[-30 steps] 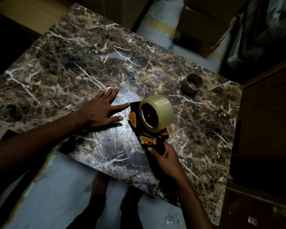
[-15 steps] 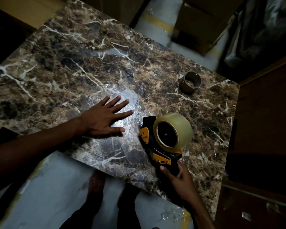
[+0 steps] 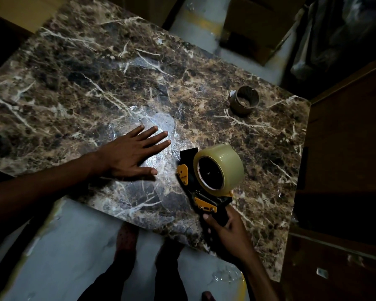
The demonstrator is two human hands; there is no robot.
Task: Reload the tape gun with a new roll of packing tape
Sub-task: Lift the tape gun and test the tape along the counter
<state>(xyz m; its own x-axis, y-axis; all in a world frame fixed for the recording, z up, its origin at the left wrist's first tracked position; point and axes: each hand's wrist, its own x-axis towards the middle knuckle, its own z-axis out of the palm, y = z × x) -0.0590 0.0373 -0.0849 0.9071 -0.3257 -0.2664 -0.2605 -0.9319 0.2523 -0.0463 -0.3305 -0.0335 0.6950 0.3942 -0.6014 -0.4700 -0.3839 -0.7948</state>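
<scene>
My left hand [image 3: 129, 156] and right hand [image 3: 231, 232] are bare, forearms unsleeved; dark trousers [image 3: 109, 285] cover my legs below.

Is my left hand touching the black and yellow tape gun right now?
Apart. The head view shows bare marble table between the flat left hand and the black and yellow tape gun.

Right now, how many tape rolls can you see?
2: a full clear roll mounted on the tape gun, and an empty cardboard core standing farther back on the table. None seem hidden.
</scene>
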